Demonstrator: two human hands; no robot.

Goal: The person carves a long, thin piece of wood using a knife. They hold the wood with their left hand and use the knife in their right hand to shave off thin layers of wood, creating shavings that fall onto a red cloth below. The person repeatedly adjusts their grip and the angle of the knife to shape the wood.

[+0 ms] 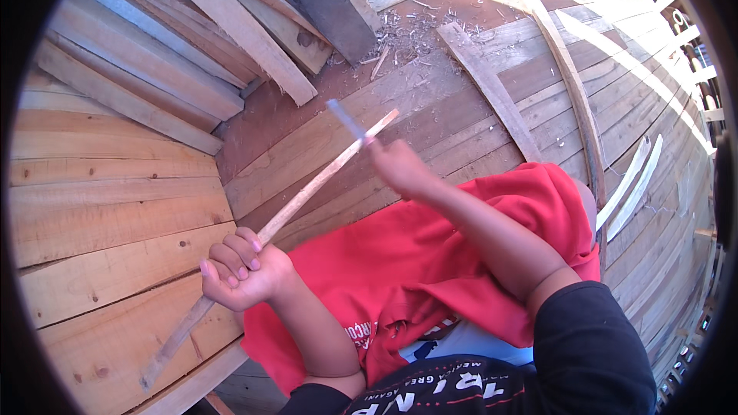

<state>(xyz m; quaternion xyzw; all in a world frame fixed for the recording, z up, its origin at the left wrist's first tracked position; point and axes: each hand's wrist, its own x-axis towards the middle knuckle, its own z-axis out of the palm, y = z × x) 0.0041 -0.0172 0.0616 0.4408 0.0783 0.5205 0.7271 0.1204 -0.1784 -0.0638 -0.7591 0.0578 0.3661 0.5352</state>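
My left hand (247,269) is closed around a long, thin wooden stick (311,186), gripping it below its middle. The stick slants from the lower left up to the right, its upper end pale and its lower end greyer. My right hand (400,167) is closed on a knife (347,120), whose handle is mostly hidden in the fist. Its blade, blurred by motion, points up and left and crosses the stick near the upper end. Red cloth (330,261) covers my lap beneath both forearms.
Several boards (146,61) lean at the upper left above a pale plank surface (123,215). Wood shavings (415,31) are scattered on the plank floor ahead. A loose board (492,92), a long curved strip (565,69) and white strips (634,180) lie to the right.
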